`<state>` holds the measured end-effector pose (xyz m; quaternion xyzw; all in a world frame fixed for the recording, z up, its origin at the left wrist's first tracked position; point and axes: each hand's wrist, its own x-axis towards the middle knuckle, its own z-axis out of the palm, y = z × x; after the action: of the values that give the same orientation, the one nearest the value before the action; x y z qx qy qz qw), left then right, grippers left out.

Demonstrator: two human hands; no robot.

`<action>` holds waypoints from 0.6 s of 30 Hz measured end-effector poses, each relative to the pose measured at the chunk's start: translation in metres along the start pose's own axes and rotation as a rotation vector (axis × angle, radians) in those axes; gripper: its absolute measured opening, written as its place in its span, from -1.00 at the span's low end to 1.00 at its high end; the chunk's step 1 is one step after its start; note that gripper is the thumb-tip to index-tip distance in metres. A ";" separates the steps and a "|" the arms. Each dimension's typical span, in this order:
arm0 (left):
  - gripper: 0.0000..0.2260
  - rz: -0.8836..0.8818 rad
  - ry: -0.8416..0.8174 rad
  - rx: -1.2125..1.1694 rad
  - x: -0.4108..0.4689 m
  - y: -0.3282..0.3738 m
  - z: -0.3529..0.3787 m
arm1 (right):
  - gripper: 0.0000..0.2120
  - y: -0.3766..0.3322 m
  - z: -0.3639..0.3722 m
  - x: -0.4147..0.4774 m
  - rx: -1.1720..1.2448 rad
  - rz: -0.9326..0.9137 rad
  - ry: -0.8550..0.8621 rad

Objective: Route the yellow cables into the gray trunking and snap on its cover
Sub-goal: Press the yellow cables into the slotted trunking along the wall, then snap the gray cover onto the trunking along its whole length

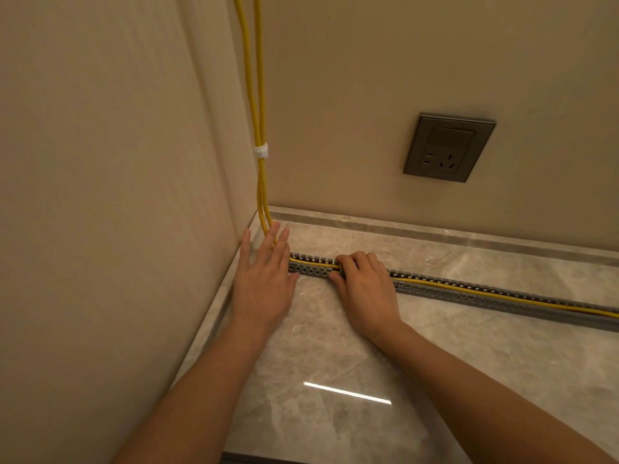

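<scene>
Cables (469, 291) are being pushed down into the trunking (469, 300) on the floor (335, 349), the left hand (264, 279) lying flat and open at the corner end, the right hand (365, 286) curling its fingers over them, and fetching the cover, nowhere in view, is likely coming next.
</scene>
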<state>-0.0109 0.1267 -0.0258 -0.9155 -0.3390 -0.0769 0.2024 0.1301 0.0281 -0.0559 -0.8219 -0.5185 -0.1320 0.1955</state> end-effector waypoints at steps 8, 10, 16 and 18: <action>-0.43 -0.070 -0.029 -0.032 -0.005 0.002 0.005 | -0.60 -0.002 -0.004 0.000 0.007 -0.007 -0.021; -0.41 -0.079 -0.033 -0.060 -0.005 0.002 0.007 | -0.58 -0.002 -0.007 -0.001 0.016 -0.010 -0.049; -0.48 -0.041 -0.088 -0.189 -0.014 0.011 -0.008 | -0.56 -0.002 -0.014 -0.003 0.093 -0.102 -0.087; -0.50 0.032 -0.153 -0.321 -0.020 0.018 -0.016 | -0.58 0.000 -0.015 -0.003 0.197 -0.093 -0.082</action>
<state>-0.0142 0.0957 -0.0230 -0.9445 -0.3223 -0.0568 0.0284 0.1284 0.0187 -0.0439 -0.7786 -0.5740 -0.0555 0.2476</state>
